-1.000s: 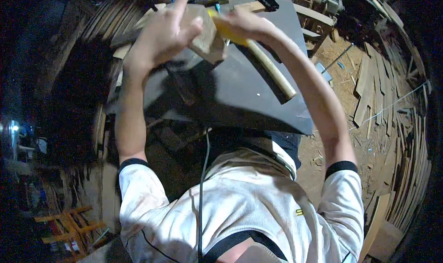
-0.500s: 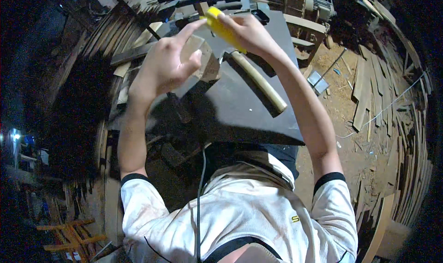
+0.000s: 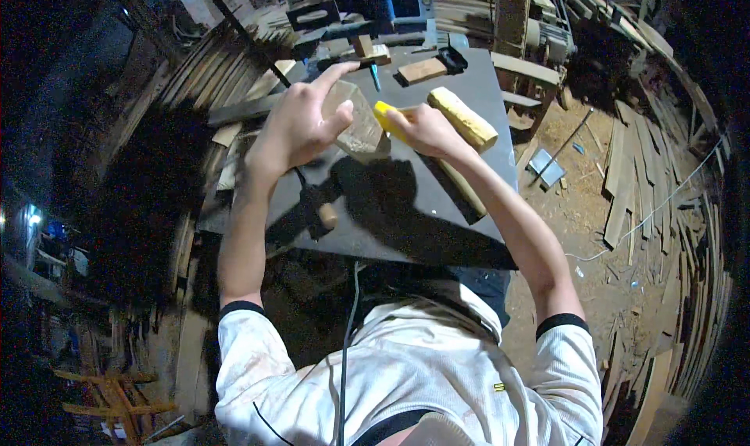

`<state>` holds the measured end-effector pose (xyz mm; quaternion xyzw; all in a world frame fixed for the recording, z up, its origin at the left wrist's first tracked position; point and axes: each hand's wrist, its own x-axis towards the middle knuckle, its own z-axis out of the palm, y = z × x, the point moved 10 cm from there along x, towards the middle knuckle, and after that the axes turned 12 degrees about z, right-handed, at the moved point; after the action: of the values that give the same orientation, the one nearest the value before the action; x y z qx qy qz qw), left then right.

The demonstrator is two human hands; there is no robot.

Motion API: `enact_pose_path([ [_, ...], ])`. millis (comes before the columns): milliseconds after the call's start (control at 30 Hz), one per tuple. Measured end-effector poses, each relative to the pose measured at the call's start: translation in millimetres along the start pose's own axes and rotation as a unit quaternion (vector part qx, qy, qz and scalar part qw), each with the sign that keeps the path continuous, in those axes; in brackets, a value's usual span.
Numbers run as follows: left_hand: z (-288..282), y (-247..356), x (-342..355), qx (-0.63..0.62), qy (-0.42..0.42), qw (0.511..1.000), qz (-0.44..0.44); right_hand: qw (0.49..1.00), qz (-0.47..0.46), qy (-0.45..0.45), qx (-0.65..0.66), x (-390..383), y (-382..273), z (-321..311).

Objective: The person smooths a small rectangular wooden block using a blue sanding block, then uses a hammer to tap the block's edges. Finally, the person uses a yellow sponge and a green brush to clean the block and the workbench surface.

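Observation:
My left hand (image 3: 305,125) grips a pale, angular wooden block (image 3: 359,133) on the dark tabletop (image 3: 375,231), its index finger stretched out beyond the block's top. My right hand (image 3: 422,129) is closed on a bright yellow tool (image 3: 384,114), just right of the block. Behind that hand lies a pale yellowish wood piece (image 3: 461,116), and partly under its wrist a long wooden handle (image 3: 465,196). A tool with a short wooden handle (image 3: 328,215) lies in shadow below my left hand.
At the table's back are a wooden plank piece (image 3: 422,69), a dark clamp-like tool (image 3: 451,59), a thin blue tool (image 3: 375,77) and small blocks (image 3: 363,47). Machinery (image 3: 547,39) stands behind to the right. Loose boards (image 3: 625,180) and a cable (image 3: 586,254) lie on the sawdust-covered floor.
The view has shifted, so the table sits lower in the picture. My right hand has come down with the yellow tool, uncovering the yellowish wood piece behind it.

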<state>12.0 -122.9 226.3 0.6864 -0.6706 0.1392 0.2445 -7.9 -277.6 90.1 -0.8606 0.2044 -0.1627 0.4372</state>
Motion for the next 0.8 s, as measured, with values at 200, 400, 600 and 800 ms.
enact_pose_path([
  [200,-9.2,-29.3,-8.9,0.057,0.097,0.985,-0.132,0.962,-0.163,0.198,0.091,-48.3,-57.3,1.9],
  [400,-41.8,-80.6,-38.2,0.065,0.152,0.967,-0.193,0.985,-0.128,0.067,0.093,-18.6,-67.4,24.7],
  [600,-27.2,-76.6,-22.1,0.074,0.126,0.961,-0.234,0.995,-0.052,0.066,-0.044,-4.5,-14.9,61.0],
  [800,-28.6,-68.5,-28.1,0.017,0.145,0.98,-0.137,0.966,-0.186,0.12,0.136,-29.9,-89.5,18.1],
])
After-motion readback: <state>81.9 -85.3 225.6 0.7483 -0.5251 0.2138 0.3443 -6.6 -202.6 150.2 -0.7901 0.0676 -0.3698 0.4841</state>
